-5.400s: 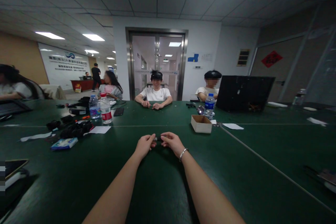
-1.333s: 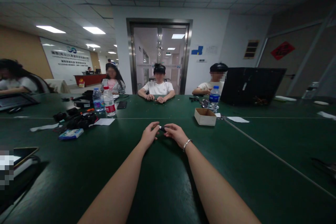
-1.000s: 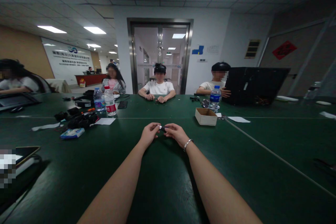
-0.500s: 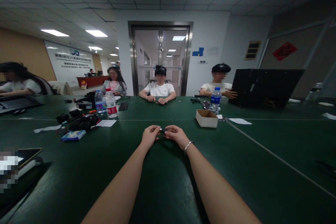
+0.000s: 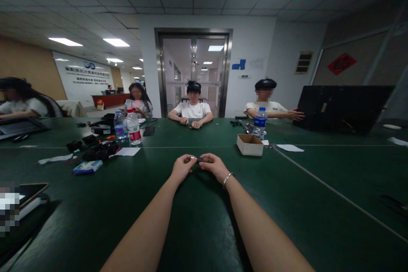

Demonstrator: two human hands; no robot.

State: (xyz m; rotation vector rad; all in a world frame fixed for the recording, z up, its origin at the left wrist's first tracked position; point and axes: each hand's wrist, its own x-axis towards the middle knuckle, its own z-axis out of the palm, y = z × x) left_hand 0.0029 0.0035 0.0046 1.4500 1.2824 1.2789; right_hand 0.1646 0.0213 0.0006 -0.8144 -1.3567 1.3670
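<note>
Head cam: left hand [image 5: 181,168] & right hand [image 5: 215,165] meet over a wide dark-green table [image 5: 197,221], both pinching a small dark object [image 5: 198,160] w/ a pale tip, held just above the top, centre. Silver bracelet [image 5: 227,178] on right wrist. Open tan cardboard box [image 5: 250,144] near, to the right; clear plastic bottle w/ blue label [image 5: 260,123] behind it. Red-label bottle [image 5: 134,126], black gear pile [image 5: 97,151], white paper [image 5: 127,151] at left. Big black laptop lid [image 5: 341,108] far right. Three seated people across the table; glass double doors [image 5: 194,78] behind, tiled ceiling w/ lit panels.
</note>
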